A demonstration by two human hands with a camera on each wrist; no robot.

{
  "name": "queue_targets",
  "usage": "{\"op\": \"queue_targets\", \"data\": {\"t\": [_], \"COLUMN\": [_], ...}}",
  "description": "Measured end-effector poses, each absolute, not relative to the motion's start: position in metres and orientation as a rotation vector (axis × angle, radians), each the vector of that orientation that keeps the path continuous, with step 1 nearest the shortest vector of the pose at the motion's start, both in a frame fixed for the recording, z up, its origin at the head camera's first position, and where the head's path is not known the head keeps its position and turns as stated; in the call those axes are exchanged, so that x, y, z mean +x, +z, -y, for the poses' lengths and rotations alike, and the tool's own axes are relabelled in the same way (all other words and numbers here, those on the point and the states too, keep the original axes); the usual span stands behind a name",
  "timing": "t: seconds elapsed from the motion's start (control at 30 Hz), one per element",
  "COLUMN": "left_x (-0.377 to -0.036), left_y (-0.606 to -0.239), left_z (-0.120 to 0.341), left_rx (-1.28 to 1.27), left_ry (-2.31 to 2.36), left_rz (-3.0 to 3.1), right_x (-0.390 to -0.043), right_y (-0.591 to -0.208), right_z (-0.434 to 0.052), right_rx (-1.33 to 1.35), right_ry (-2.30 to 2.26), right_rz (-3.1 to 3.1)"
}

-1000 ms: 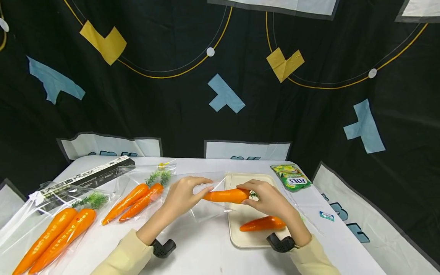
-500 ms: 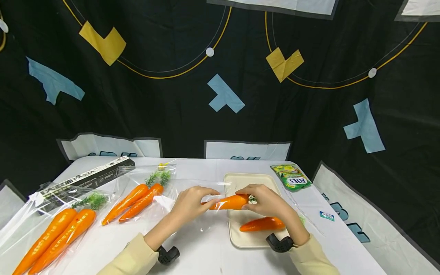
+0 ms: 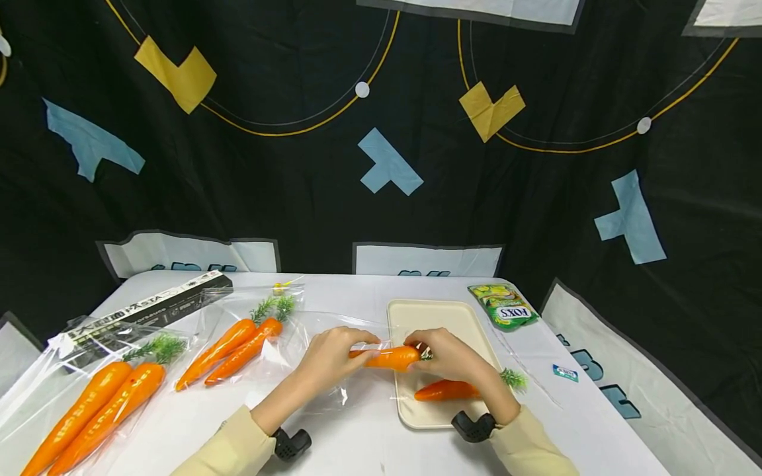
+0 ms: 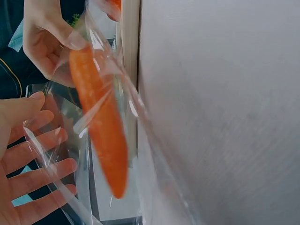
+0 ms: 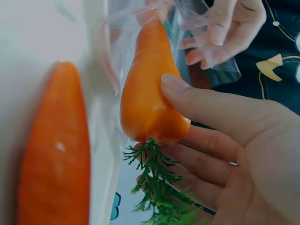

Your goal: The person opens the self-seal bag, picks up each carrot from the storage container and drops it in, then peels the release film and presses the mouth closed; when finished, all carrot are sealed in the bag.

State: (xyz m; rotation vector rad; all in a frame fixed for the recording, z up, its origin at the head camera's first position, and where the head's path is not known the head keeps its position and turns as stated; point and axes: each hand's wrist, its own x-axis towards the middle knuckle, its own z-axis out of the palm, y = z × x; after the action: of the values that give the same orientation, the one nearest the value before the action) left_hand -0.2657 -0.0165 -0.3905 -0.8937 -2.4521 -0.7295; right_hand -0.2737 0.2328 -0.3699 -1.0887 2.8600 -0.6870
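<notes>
Right hand (image 3: 448, 354) gripping carrot (image 3: 385, 357) (leafy end); left hand (image 3: 331, 355) pinching bag (image 3: 324, 370) | second carrot (image 3: 446, 390) lying on tray (image 3: 417, 314)

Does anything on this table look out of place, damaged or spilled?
Nothing stands out: the right hand grips a carrot tip-first in the clear bag the left hand holds, intact; another lies on the tray.

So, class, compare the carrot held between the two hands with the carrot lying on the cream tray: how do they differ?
The held carrot is gripped at its leafy end by the right hand; the tray carrot lies untouched on the tray.
The held carrot's tip sits inside a clear bag that the left hand holds open; the tray carrot is unbagged.
The held carrot looks lighter orange; the tray carrot looks redder.
Both have green tops.
</notes>
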Motion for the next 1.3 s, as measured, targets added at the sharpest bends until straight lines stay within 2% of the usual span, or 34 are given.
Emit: {"op": "queue_targets", "data": {"t": [0.37, 0.9, 1.3], "left_x": [-0.265, -0.265, -0.265], "left_y": [-0.391, -0.388, -0.389], "left_z": [0.016, 0.018, 0.018], "left_rx": [-0.918, -0.902, -0.904], "left_ry": [-0.732, -0.707, -0.707], "left_rz": [2.490, 2.476, 2.472], "right_x": [-0.275, -0.270, -0.271], "right_y": [-0.378, -0.347, -0.352], "right_z": [-0.229, -0.264, -0.261], "right_rx": [-1.043, -0.950, -0.940], "right_ry": [-0.662, -0.621, -0.599], "right_rz": [-2.888, -2.771, -2.916]}}
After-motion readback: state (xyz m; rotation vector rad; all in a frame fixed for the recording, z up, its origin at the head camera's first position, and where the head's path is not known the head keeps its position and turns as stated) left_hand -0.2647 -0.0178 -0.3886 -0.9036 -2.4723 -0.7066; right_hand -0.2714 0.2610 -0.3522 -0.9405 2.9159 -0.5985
